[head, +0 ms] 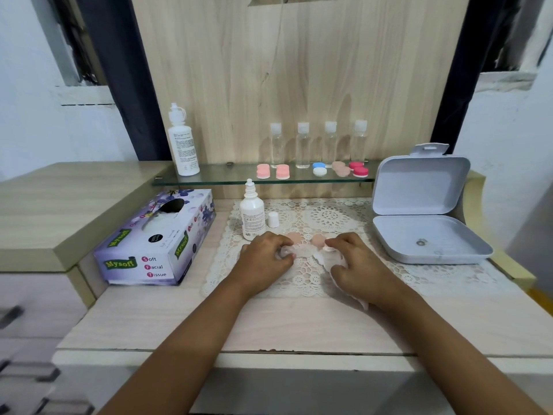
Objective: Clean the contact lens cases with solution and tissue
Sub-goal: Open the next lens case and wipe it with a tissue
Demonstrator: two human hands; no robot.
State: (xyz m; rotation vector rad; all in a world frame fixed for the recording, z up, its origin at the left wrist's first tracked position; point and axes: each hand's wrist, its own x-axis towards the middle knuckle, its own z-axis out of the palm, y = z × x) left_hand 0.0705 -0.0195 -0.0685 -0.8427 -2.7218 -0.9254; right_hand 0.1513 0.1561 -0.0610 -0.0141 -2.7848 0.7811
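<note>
Pinching the clear plastic lens case point(288, 252) between thumb and fingertips, my left hand point(266, 259) steadies it on the white lace mat point(329, 217). At three o'clock from it, my right hand point(357, 265) is curled round a crumpled white tissue point(323, 260) whose front corner reaches toward the case; whether it touches a well I cannot tell.

Just past my knuckles, at twelve o'clock, two round peach caps point(294, 238) lie on the mat, off the case. Further out at eleven o'clock stands the small white solution bottle point(252, 214), nozzle bare, with its little white cap point(273, 219) beside it. At nine o'clock on the pale wooden bench point(299, 319) sits the purple flowered tissue box point(155, 238), and at two o'clock an open pale grey plastic box point(419, 205).

I judge this case to be at the wiping step: caps off, solution opened, tissue in hand. Drying it, wiping the caps and screwing them back on are left. On the glass shelf point(215, 175) at twelve o'clock a row of capped lens cases point(319, 172) in pink, blue-and-white, peach and red waits, so most of the job seems to remain.
</note>
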